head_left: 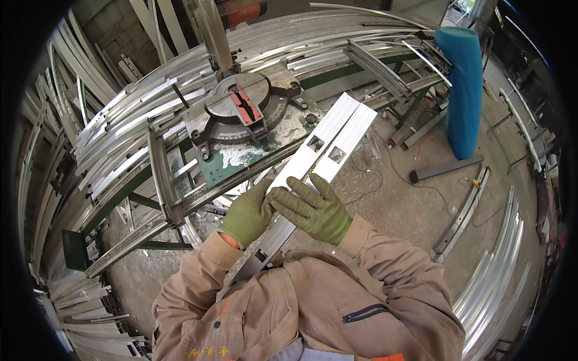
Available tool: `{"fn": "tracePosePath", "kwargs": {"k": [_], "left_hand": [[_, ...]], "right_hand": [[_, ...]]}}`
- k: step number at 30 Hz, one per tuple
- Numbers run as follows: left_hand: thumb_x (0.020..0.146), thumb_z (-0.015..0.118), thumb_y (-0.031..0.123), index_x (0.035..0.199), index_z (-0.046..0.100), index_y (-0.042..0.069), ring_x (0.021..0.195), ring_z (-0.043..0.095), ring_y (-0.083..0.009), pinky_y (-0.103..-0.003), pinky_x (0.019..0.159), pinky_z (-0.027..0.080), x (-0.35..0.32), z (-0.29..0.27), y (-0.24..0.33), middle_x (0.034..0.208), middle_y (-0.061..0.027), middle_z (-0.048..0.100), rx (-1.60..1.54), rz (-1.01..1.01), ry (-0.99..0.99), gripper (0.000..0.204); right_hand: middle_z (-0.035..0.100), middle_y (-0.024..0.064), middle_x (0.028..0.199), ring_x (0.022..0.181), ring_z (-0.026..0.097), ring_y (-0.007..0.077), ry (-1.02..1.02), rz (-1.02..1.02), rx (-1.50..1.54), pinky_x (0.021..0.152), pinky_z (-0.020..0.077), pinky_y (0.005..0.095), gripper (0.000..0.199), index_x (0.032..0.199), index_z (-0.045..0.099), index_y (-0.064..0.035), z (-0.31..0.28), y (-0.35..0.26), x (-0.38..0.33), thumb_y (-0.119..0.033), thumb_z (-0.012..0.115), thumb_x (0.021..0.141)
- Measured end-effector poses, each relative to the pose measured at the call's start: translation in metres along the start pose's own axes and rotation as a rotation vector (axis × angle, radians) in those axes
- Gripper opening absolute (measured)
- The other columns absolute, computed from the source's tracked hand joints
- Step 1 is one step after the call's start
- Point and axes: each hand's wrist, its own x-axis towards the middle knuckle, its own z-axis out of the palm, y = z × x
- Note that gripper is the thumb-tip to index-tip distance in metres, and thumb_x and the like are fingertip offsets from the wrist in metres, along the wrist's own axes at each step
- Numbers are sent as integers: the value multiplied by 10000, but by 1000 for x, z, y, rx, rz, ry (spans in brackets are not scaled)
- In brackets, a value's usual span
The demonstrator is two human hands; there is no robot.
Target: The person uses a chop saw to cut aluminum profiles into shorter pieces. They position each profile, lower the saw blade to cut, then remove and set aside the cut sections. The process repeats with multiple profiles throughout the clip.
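Two silver aluminium profiles [301,163] lie side by side in front of my body, slanting up to the far right. Each has a square cutout near its far part, and the near end of one, with another cutout, reaches toward my jacket. My left hand [248,213], in a green glove, is closed around the left edge of the profiles. Across their top face my gloved right hand [316,210] has its fingers spread, with its thumb hidden underneath. The fingertips of the right hand meet the left hand.
Beyond my left hand stands a cutting machine with a round base [238,108] on a green bench [226,173]. Long metal strips [129,129] are heaped behind and left of it. A blue wrapped roll [462,96] stands at the right, with a dark bar [448,168] and a cable on the floor.
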Motion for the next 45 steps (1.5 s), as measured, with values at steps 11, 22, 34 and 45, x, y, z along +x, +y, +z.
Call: {"fn": "tracePosePath", "kwargs": {"k": [11,22,34,45], "left_hand": [[1179,585,155,1735,559,21,1304,790,-513,-556,1128,640,-27,16,3,1413,-360,790,-104,7,-57,573],[936,1001,595,1916,204,-6,1516,703,-485,-535,1272,592,-49,2,41,1661,-371,615,-35,-47,-248,1398],[813,1037,548,1868,239,-18,1195,820,-560,-613,1024,693,-74,32,14,1520,-393,687,224,-238,-119,1438],[851,1024,473,1827,335,-74,1109,858,-509,-563,948,718,-73,13,26,1393,-377,765,273,-170,-100,1314]], "right_hand": [[703,-12,1776,1716,579,268,48,5,-11,1513,270,613,502,1581,807,-291,-7,-16,-9,-301,677,1096],[812,29,1612,1551,718,271,-2,48,122,1394,438,596,545,1527,848,-184,-28,-26,-12,-279,735,1003],[724,166,1651,1477,732,301,108,495,531,1258,546,491,661,1636,689,-39,-68,-9,-46,-358,832,1076],[820,110,1309,1097,786,150,397,1403,1389,907,675,324,541,1555,672,69,-42,18,22,-317,831,1210]]}}
